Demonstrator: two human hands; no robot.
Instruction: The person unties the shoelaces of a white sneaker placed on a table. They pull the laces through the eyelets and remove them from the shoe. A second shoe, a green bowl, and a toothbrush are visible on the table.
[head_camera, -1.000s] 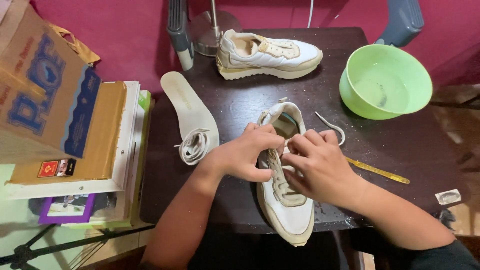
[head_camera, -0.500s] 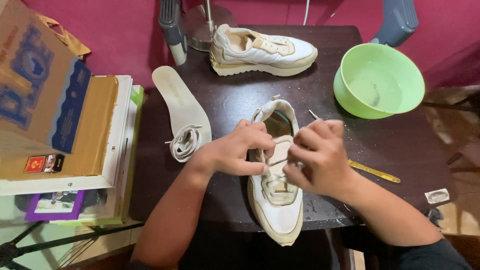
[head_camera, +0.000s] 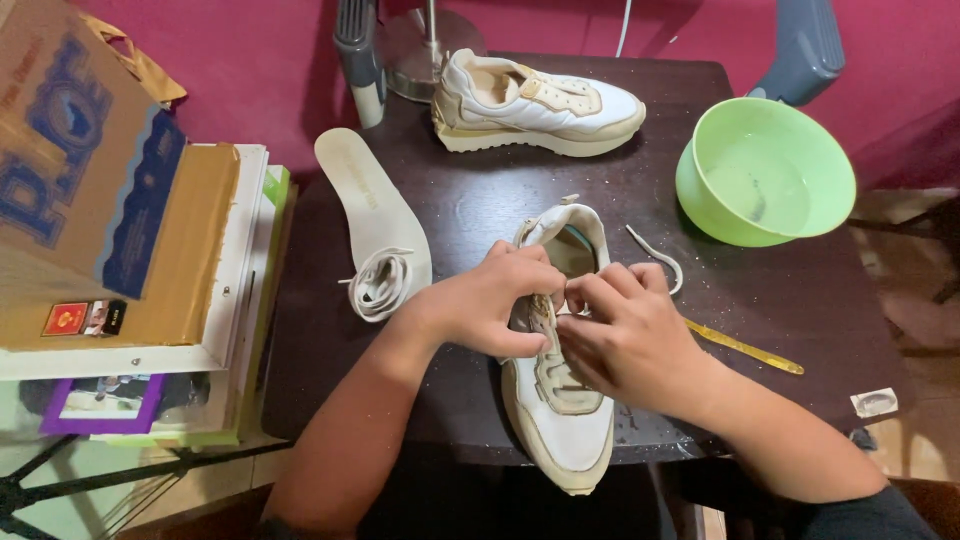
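Both hands have drawn together since half a second ago, when the right hand (head_camera: 630, 335) sat slightly apart, pulling a lace end; now its fingers (head_camera: 600, 292) meet those of the left hand (head_camera: 495, 305) over the throat of the shoe (head_camera: 560, 420). Shoe: centre of the frame, lying on the dark counter (head_camera: 480, 200), toe toward the lower edge, heel toward the top. Left fingers curl over the upper near the eyelets, pinching it; right fingers are bent and pressed on the tongue area, apparently gripping lace or tongue, though what lies between them is hidden.

Handling, as judged: a light trainer, soft and yielding in the upper, stiffer along the tan sole; not fragile, not slippery. Best hold is the sole edge or heel counter for steadying, eyelet row for fine work.

Surroundings: second shoe (head_camera: 540, 105) at upper centre; insole (head_camera: 370, 205) with a coiled lace (head_camera: 378, 285) on it, left of centre; loose lace (head_camera: 660, 255) just right of the hands; green bowl (head_camera: 765, 170) upper right; yellow tool (head_camera: 745, 347) at right; stacked books (head_camera: 150, 300) at left.
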